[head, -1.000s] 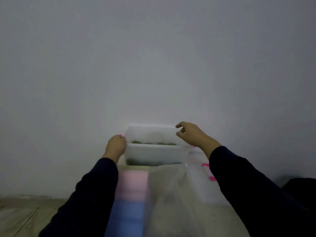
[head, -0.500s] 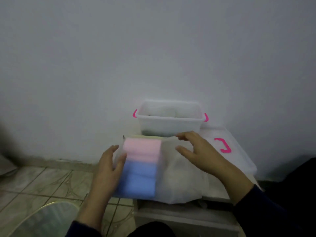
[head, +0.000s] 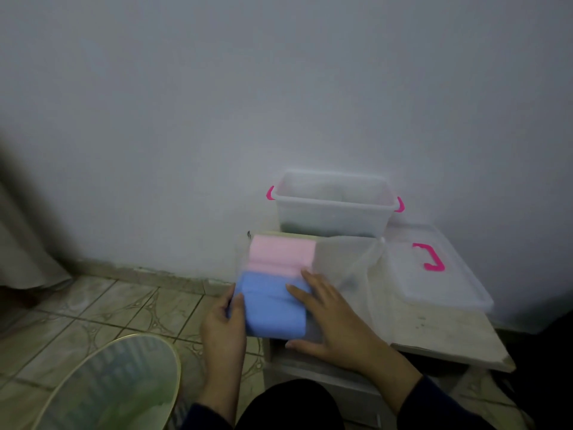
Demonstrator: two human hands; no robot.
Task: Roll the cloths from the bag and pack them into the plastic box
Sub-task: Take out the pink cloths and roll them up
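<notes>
Plain pale grey-white wall (head: 217, 103) across the whole upper view, dimly and evenly lit. Below it, a low skirting strip (head: 148, 271) and a floor of beige tiles (head: 102, 308) with curved brownish patterns. At far left, a hanging grey curtain (head: 21, 231), blurred. At lower left, a round glass top with a gold rim (head: 114, 386). At right, a worn, off-white tabletop (head: 443, 333) against the wall.

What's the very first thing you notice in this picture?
The bright stack of cloths in the clear bag: a pink cloth behind a blue cloth, between the left hand and right hand. Behind it, against the wall, stands the plastic box with hot-pink handles, its lid lying to the right.
</notes>
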